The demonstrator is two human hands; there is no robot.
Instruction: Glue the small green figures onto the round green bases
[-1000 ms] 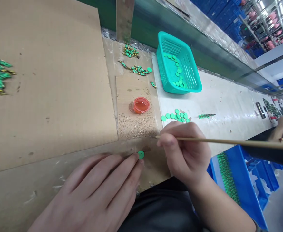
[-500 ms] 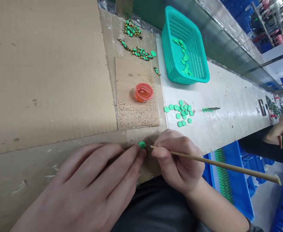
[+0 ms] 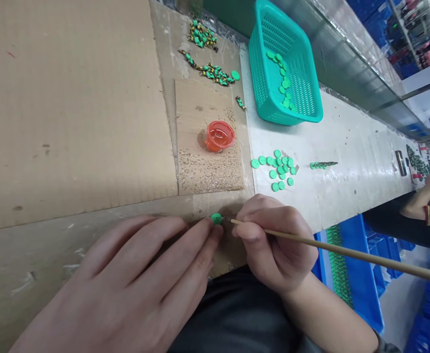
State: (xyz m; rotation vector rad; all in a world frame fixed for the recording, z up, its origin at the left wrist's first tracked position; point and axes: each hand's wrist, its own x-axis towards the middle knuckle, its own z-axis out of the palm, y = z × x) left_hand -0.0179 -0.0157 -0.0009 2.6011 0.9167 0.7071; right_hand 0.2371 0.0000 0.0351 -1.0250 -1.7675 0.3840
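Note:
My left hand (image 3: 145, 279) pinches a small green disc (image 3: 216, 218) that looks like a button, between its fingertips near the table's front edge. A tiny thin bit sticks out from the disc's right side. In my right hand (image 3: 274, 240) is a thin wooden stick (image 3: 332, 248), gripped close to its left tip. That tip points at the disc with a small gap between them. Ahead of both hands, a red cup (image 3: 219, 137) with clear liquid stands on a speckled cardboard piece (image 3: 189, 108).
Loose green discs (image 3: 281, 170) lie right of the cardboard. Behind them stands a teal basket (image 3: 312, 113) with more discs. Small green-and-black pieces (image 3: 217, 73) are heaped at the back. A large cardboard sheet (image 3: 71, 108) covers the left. Another person's arm (image 3: 418, 203) shows far right.
My right hand has drawn slightly right with the stick, so the gap between its tip and the disc is wider. The left hand still pinches the disc. The view has shifted slightly.

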